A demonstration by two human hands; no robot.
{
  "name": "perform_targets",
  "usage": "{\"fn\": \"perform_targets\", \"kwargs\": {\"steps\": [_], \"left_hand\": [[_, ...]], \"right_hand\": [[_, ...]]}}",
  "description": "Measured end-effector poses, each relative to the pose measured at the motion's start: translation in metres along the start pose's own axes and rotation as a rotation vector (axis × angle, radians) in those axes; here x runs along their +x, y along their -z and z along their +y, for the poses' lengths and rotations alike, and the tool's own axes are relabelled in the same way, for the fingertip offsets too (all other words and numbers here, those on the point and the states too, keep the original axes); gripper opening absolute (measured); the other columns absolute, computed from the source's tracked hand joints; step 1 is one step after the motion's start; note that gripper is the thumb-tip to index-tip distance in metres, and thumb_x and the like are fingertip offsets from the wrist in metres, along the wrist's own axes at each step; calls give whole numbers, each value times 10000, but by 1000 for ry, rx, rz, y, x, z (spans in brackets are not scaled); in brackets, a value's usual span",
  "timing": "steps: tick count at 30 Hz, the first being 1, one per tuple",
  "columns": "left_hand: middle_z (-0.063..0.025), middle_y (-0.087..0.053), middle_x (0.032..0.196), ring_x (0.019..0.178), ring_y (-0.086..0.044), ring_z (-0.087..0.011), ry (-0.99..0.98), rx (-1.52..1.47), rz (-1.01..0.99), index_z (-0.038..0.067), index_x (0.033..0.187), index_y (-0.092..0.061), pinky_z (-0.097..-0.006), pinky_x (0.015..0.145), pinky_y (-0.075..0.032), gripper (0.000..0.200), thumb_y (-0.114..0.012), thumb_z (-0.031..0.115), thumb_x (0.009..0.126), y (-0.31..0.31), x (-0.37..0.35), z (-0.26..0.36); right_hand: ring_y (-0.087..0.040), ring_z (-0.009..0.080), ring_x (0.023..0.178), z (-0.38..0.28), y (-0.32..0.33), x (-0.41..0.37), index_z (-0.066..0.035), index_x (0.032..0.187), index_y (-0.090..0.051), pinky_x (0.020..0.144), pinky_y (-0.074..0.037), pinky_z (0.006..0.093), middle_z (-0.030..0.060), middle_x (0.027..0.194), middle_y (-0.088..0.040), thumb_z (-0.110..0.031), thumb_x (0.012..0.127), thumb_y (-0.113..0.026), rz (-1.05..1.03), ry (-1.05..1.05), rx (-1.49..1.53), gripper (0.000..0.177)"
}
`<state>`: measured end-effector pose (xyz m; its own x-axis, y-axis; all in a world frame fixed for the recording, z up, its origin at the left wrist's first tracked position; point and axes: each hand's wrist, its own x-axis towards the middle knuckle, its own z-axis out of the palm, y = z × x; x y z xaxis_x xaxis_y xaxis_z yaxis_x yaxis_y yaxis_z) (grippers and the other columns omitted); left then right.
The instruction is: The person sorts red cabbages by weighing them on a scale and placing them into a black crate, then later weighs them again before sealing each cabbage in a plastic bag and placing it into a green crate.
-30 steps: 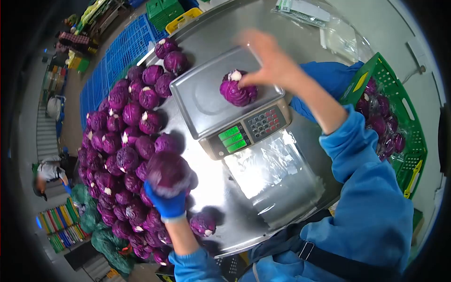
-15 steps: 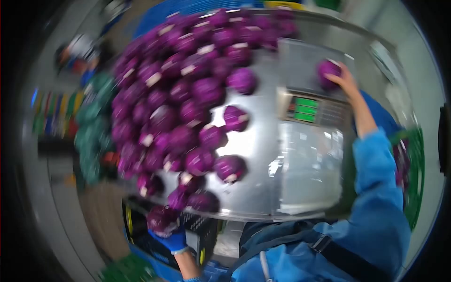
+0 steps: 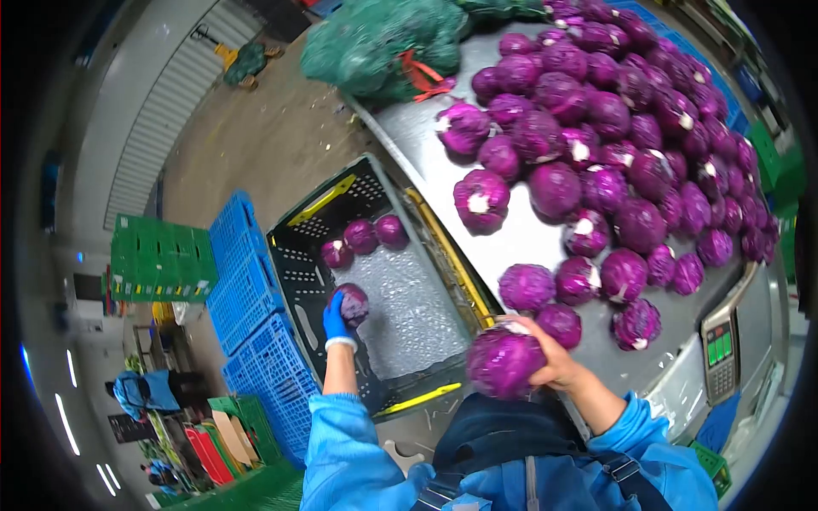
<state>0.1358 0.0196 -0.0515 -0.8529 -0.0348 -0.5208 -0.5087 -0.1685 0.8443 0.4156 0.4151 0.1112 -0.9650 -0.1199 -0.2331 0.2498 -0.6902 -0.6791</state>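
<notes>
My left hand (image 3: 336,319), in a blue glove, is wrapped round a red cabbage (image 3: 351,305) inside a black crate (image 3: 399,399) with yellow handles. Bubble wrap (image 3: 400,298) lines the crate, and three more cabbages (image 3: 361,237) lie at its far end. My bare right hand (image 3: 555,362) grips a larger cabbage (image 3: 504,361) at the crate's near right corner, beside the metal table (image 3: 511,255). Many loose cabbages (image 3: 641,226) are heaped on that table.
A scale (image 3: 721,353) stands at the table's right. Green net sacks (image 3: 383,47) lie at its far left corner. Blue pallets (image 3: 273,375) and stacked green crates (image 3: 162,260) are left of the black crate. A person (image 3: 149,392) works in the left background.
The view has swung left to the black crate. My left hand has lowered its cabbage into the crate. My right hand has moved from the scale to the crate's corner, holding a cabbage.
</notes>
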Motion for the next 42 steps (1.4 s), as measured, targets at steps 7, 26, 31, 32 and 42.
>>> {"fn": "perform_targets", "kwargs": {"steps": [7,26,31,32,42], "left_hand": [[-107,-667,1159,1053,-638,-281,477,-160,-321,96,1213,-627,-451,957,-503,443,-646,392,884,-78,113,-71],[-119,-621,1158,1007,-604,-217,-32,130,102,-29,1250,-536,-326,912,-491,692,-857,223,691,-8,156,-19],[-205,-473,1361,1204,-507,-330,-281,530,447,-6,1340,-463,-408,1012,-435,885,-894,239,607,-12,150,-18],[-217,-445,1390,1235,-485,-348,-294,650,454,-1,1354,-451,-419,1026,-424,914,-898,245,597,-11,147,-20],[-216,-566,1256,1208,-487,-377,-742,936,465,67,1204,-629,-475,1031,-375,363,-676,224,879,19,160,-39]], "right_hand": [[-452,235,1286,65,-53,133,-132,1468,-320,1094,-359,368,96,1395,-421,-115,663,-804,5,-232,62,939],[-527,235,1196,120,-58,226,-92,1427,-327,973,-487,399,99,1309,-495,-243,778,-787,490,-352,-84,810],[-552,246,1158,143,-55,306,-40,1383,-357,943,-485,395,124,1271,-529,-339,667,-869,681,-384,-313,929],[-553,247,1154,158,-45,322,-28,1372,-366,954,-476,380,126,1264,-534,-334,651,-878,722,-326,-366,935],[-538,411,1152,232,-35,426,-43,1357,-402,980,-463,431,282,1259,-485,-465,566,-860,662,-238,-1053,1007]]}}
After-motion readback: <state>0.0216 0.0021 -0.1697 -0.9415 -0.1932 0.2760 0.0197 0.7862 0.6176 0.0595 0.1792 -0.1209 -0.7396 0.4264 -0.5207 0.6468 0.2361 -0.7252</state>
